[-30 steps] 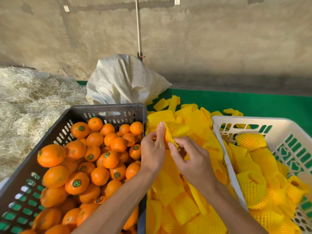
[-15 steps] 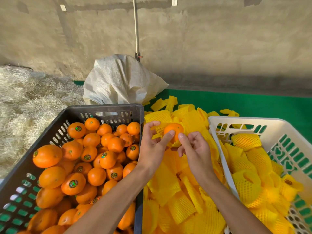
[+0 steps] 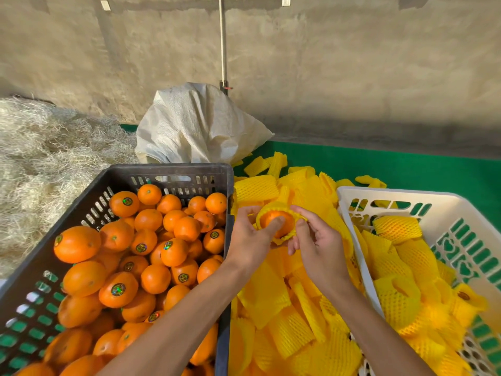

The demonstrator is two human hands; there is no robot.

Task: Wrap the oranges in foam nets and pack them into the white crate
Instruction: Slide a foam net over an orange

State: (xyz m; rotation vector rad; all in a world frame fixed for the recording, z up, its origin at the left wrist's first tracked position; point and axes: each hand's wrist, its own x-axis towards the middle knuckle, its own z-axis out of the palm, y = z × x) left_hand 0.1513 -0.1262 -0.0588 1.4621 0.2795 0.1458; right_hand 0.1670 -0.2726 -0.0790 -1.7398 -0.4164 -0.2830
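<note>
Between my two hands sits an orange [image 3: 279, 219] with a yellow foam net [image 3: 282, 238] stretched around its sides; its top still shows. My left hand [image 3: 250, 238] holds the orange, thumb pressed on its top. My right hand [image 3: 315, 241] pinches the net's right edge. Both hands hover above a pile of loose foam nets [image 3: 287, 316]. To the left, a black crate [image 3: 173, 172] is full of bare oranges [image 3: 151, 248]. The white crate [image 3: 385, 194] on the right holds several net-wrapped oranges [image 3: 397, 229].
A white woven sack [image 3: 198, 126] stands behind the black crate. Straw [image 3: 46, 158] is heaped at the far left. Green cloth [image 3: 406, 169] covers the surface behind the crates, against a concrete wall with a thin pole [image 3: 222, 42].
The net has slid up around the orange's sides, where half a second ago the orange stood mostly bare above it. Both hands have closed in around it.
</note>
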